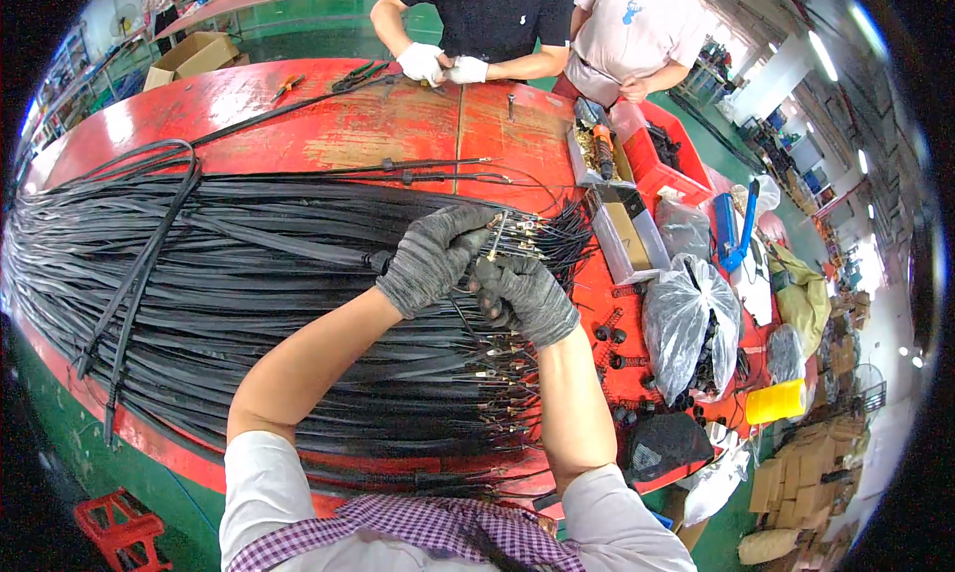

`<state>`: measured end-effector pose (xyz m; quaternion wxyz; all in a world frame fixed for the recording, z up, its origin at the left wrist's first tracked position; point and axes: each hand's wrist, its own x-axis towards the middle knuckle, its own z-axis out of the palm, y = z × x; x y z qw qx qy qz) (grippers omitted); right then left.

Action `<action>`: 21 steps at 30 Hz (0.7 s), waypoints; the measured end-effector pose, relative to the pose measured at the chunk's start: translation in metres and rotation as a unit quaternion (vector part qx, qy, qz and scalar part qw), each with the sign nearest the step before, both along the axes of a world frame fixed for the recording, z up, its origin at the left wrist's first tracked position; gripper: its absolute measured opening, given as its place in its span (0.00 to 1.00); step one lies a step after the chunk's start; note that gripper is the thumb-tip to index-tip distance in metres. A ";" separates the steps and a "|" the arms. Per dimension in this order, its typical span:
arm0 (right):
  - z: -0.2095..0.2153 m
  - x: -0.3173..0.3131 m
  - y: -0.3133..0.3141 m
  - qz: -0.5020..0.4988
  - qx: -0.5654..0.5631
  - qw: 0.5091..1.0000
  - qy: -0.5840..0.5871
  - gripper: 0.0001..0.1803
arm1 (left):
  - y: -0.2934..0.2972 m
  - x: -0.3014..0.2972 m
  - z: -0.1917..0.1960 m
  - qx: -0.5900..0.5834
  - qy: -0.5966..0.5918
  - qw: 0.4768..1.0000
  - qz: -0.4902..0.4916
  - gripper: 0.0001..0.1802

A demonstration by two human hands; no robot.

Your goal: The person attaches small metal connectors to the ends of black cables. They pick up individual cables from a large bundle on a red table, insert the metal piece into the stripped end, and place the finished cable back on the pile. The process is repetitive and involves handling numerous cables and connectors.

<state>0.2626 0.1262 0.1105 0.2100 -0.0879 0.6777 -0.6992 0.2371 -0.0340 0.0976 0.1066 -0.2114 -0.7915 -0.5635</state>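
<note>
A large bundle of black cables [298, 244] lies across the red table, with bare wires and small metal terminals [525, 236] at its right end. My left hand [435, 258], in a grey knit glove, pinches a thin cable end with a metal tip above these terminals. Just to its right and nearer to me, my right hand [529, 299], gloved alike, has its fingers curled in. What those fingers hold is hidden by the glove. Both hands are close together over the cable ends.
The red table [398, 124] carries pliers [288, 87], a white box [629, 239], a red bin [668, 159], a clear bag of black parts [693, 328], black springs [629, 361] and a yellow spool [776, 402]. Across it, one person in white gloves works; another stands beside. A red stool [119, 527] stands lower left.
</note>
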 end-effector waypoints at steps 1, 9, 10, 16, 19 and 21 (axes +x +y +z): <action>0.000 -0.001 0.001 0.001 -0.012 1.000 -0.008 0.16 | 0.000 0.000 0.000 0.004 -0.002 1.000 0.002 0.14; 0.001 -0.003 -0.001 0.007 -0.008 1.000 -0.023 0.15 | -0.002 0.002 -0.003 0.020 0.046 0.999 0.003 0.13; 0.001 -0.003 0.000 0.004 -0.014 1.000 -0.026 0.15 | -0.002 0.002 -0.003 0.026 0.045 0.999 0.001 0.13; 0.005 -0.007 0.001 -0.026 -0.006 0.999 -0.023 0.15 | -0.004 0.010 0.010 0.012 0.045 0.998 -0.031 0.14; 0.003 -0.008 0.002 -0.008 -0.001 1.000 -0.006 0.16 | -0.006 0.006 0.003 0.023 0.086 0.995 -0.039 0.14; 0.005 -0.005 0.003 -0.011 -0.006 1.000 -0.027 0.16 | -0.007 0.011 0.010 0.026 0.065 0.996 -0.064 0.14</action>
